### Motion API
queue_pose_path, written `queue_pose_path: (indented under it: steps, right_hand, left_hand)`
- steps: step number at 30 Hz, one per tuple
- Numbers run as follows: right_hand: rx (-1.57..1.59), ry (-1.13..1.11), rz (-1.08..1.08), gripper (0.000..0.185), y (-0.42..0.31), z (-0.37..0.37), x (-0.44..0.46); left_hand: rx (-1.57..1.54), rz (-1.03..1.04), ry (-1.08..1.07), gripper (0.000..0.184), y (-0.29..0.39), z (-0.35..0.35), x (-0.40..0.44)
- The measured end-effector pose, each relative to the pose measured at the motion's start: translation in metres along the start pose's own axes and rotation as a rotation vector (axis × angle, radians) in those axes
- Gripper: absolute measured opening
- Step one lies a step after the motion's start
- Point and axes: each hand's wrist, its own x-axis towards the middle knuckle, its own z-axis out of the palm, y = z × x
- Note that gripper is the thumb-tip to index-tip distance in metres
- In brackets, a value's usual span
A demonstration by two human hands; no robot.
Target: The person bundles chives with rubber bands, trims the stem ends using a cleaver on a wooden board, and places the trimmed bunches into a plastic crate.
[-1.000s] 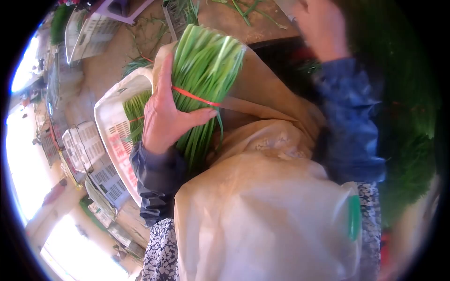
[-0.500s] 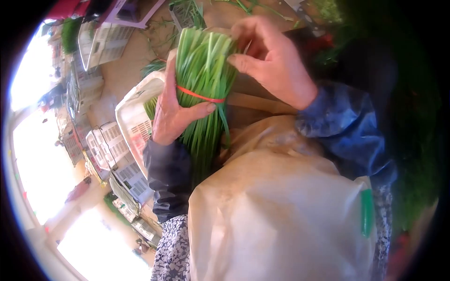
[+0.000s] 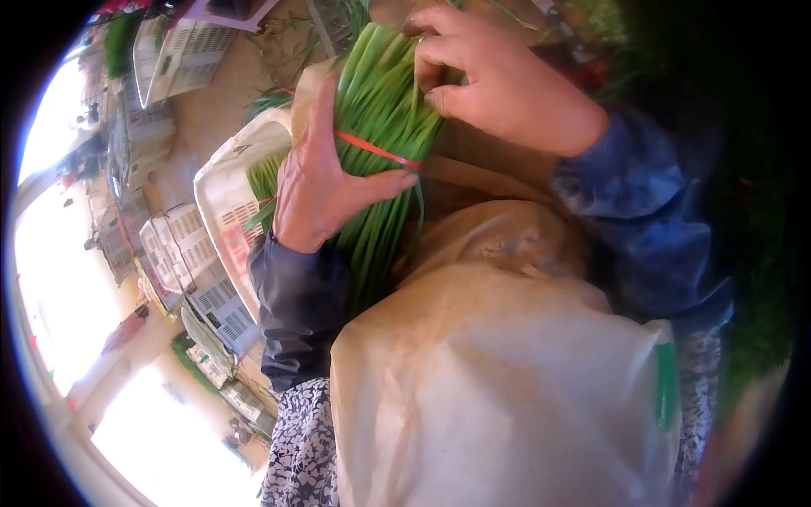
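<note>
A bunch of chives [image 3: 384, 106], long flat green leaves with a red band [image 3: 372, 150] round it, leans up in front of me. My left hand [image 3: 325, 182] is wrapped round it from the left, thumb across the front just below the band. At the upper right edge of the bunch is my right hand [image 3: 498, 80], its fingers curled in against the leaves with a bit of green showing between them. Its fingertips are partly hidden. The lower ends of the leaves run down behind my apron [image 3: 507, 380].
Left of the bunch stands a white plastic basket [image 3: 221, 190] with more green leaves in it. White crates [image 3: 182, 55] line the floor farther left. Loose leaves are scattered on the floor at the top. Dark green foliage [image 3: 752, 338] shows at the right.
The bunch has tilted to the right, and its top has risen slightly in view. My right hand has moved up and right, its fingers more curled. My left hand keeps its hold.
</note>
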Motion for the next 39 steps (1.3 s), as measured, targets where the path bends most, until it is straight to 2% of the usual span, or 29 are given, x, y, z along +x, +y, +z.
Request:
queue_pose_path:
  steps: [4,6,7,10,12,14,20,22,23,26,28,29,30,31,32,33,35,38,39]
  right_hand:
    - [-0.026,-0.071,0.112,0.017,-0.014,-0.001,0.004]
    - [-0.245,-0.054,0.145,0.020,-0.024,-0.003,0.001]
    - [-0.249,-0.055,0.147,0.020,-0.023,-0.003,0.000]
    - [-0.399,-0.086,0.133,0.011,-0.015,-0.009,-0.002]
    - [-0.009,-0.203,0.243,0.010,-0.012,-0.016,-0.002]
    - [-0.029,-0.189,0.235,0.010,-0.011,-0.016,-0.003]
    - [-0.166,-0.159,0.238,0.009,0.001,-0.016,-0.004]
    - [-0.393,-0.154,0.251,0.011,0.003,-0.027,-0.009]
    - [-0.409,-0.163,0.248,0.011,0.007,-0.035,-0.013]
    - [-0.679,0.012,0.303,0.010,0.042,-0.067,-0.037]
    - [-0.863,-0.190,0.608,0.012,0.064,-0.116,-0.048]
    - [-1.108,-0.172,0.543,0.011,0.089,-0.142,-0.067]
    - [-1.263,-0.269,0.684,0.013,0.113,-0.170,-0.083]
    - [-1.333,-0.404,0.727,0.015,0.128,-0.200,-0.098]
    - [-1.385,-0.446,0.826,0.012,0.135,-0.216,-0.096]
    - [-1.468,-0.461,0.615,0.014,0.160,-0.241,-0.113]
    - [-1.419,-0.369,0.349,0.027,0.167,-0.236,-0.119]
    - [-0.554,-0.303,0.429,0.042,0.044,-0.117,-0.036]
    - [-0.314,-0.202,0.361,0.047,0.030,-0.088,-0.032]
  left_hand:
    - [0.105,0.030,0.037,0.115,0.002,-0.001,-0.001]
    - [0.114,0.022,0.036,0.115,0.005,-0.002,-0.001]
    - [0.116,-0.009,0.033,0.115,0.007,-0.002,-0.001]
    - [0.161,0.015,0.031,0.114,0.012,0.000,0.000]
    - [0.202,0.071,0.033,0.114,0.014,0.000,0.000]
    - [0.142,0.026,0.011,0.114,0.013,-0.001,-0.003]
    - [0.202,0.094,0.044,0.113,0.011,-0.002,-0.004]
    - [0.161,0.068,0.037,0.113,0.014,-0.002,-0.006]
    - [0.128,0.040,0.030,0.113,0.014,-0.002,-0.007]
    - [0.070,0.034,0.016,0.112,0.013,-0.007,-0.009]
    - [0.072,0.052,0.033,0.112,0.011,-0.005,-0.008]
    - [0.084,0.065,0.040,0.112,0.011,-0.006,-0.009]
    - [0.086,0.065,0.043,0.112,0.011,-0.007,-0.009]
    - [0.067,0.053,0.043,0.112,0.011,-0.008,-0.010]
    - [0.050,0.039,0.041,0.112,0.010,-0.009,-0.011]
    - [0.058,0.037,0.036,0.112,0.007,-0.010,-0.011]
    - [-0.063,0.079,0.035,0.112,-0.003,-0.011,-0.010]
    - [-0.026,0.048,0.017,0.112,-0.007,-0.010,-0.009]
    - [-0.017,0.049,0.011,0.112,-0.008,-0.010,-0.007]
